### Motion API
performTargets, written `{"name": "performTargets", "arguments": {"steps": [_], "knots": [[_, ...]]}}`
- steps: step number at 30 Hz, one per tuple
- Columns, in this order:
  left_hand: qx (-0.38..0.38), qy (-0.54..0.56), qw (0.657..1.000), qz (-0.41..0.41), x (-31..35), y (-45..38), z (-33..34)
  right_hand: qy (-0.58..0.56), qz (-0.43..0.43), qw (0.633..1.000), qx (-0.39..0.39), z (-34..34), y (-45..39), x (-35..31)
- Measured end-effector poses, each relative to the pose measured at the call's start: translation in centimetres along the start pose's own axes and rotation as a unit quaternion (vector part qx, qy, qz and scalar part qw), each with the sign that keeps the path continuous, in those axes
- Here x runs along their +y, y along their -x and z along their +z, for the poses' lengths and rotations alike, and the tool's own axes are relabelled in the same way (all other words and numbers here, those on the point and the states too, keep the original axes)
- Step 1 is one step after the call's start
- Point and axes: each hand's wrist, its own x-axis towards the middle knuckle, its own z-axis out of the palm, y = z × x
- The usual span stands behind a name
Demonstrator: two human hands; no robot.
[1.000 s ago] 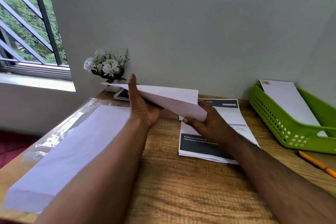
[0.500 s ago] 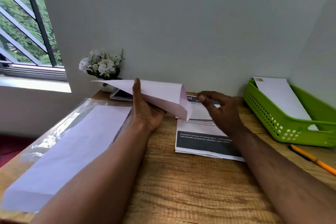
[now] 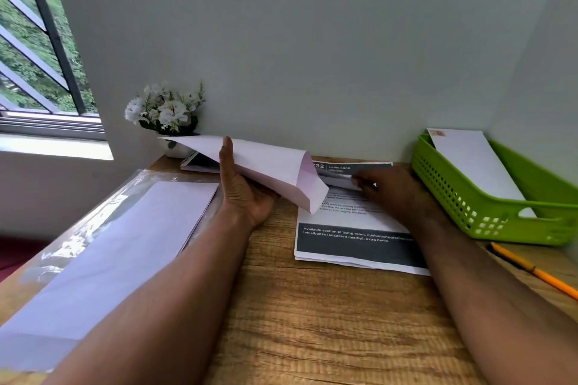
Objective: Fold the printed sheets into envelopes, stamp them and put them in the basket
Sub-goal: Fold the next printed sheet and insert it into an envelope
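Observation:
My left hand [image 3: 242,191] grips a white envelope [image 3: 269,167] and holds it above the desk, its open end gaping toward the right. My right hand [image 3: 391,194] lies on the stack of printed sheets [image 3: 353,237], its fingers curled round a folded sheet [image 3: 336,181] near the top of the stack, just beside the envelope's mouth. The green basket [image 3: 488,212] stands at the right with a stamped envelope [image 3: 472,162] leaning inside it.
A pack of blank envelopes in clear plastic [image 3: 103,253] lies along the left of the wooden desk [image 3: 312,322]. A pot of white flowers [image 3: 165,116] and a spiral notebook [image 3: 197,162] sit at the back. An orange pencil [image 3: 534,269] lies at the right, by the basket.
My right hand let go of the envelope's right end and dropped onto the printed stack, taking hold of a folded sheet. The left hand kept the envelope raised, and its mouth opened.

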Motion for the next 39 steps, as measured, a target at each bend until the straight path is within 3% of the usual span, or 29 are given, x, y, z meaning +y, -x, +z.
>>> {"name": "performTargets", "arguments": {"steps": [4,6,7,9,10,11,13,15,30,35,39], "knots": [[-0.004,0.007,1.0,0.002,0.1,0.0,-0.1,-0.116,0.017,0.973,0.198,0.1,-0.6,0.2],[-0.005,0.01,1.0,0.005,0.2,0.0,0.0,-0.285,0.109,0.911,0.276,-1.1,-0.7,-0.7],[-0.005,0.012,1.0,0.008,0.2,0.0,0.1,-0.406,0.162,0.854,0.283,-1.9,-0.8,-1.4],[0.002,0.016,1.0,0.015,0.3,0.0,0.0,-0.628,0.228,0.715,0.205,-3.6,-0.9,-2.7],[0.005,0.02,1.0,0.018,0.3,0.0,0.0,-0.686,0.244,0.673,0.128,-4.1,-0.7,-2.9],[0.006,0.025,0.999,0.021,0.4,0.0,-0.1,-0.703,0.256,0.662,0.048,-4.5,-0.3,-3.0],[0.005,0.031,0.999,0.027,0.6,0.0,-0.1,-0.678,0.273,0.678,-0.079,-4.6,0.6,-2.8],[0.005,0.03,0.999,0.03,0.7,0.1,-0.1,-0.659,0.29,0.682,-0.129,-4.4,1.0,-2.4],[0.002,0.037,0.998,0.046,1.1,-0.9,-0.8,-0.61,0.294,0.721,-0.144,-2.8,0.8,-1.1],[-0.009,0.03,0.999,0.044,1.0,-0.6,-0.6,-0.608,0.297,0.721,-0.147,-3.1,0.9,-1.2],[-0.015,-0.003,1.0,0.013,0.2,-0.3,0.0,-0.629,0.304,0.7,-0.15,-2.6,0.5,-3.0]]}}
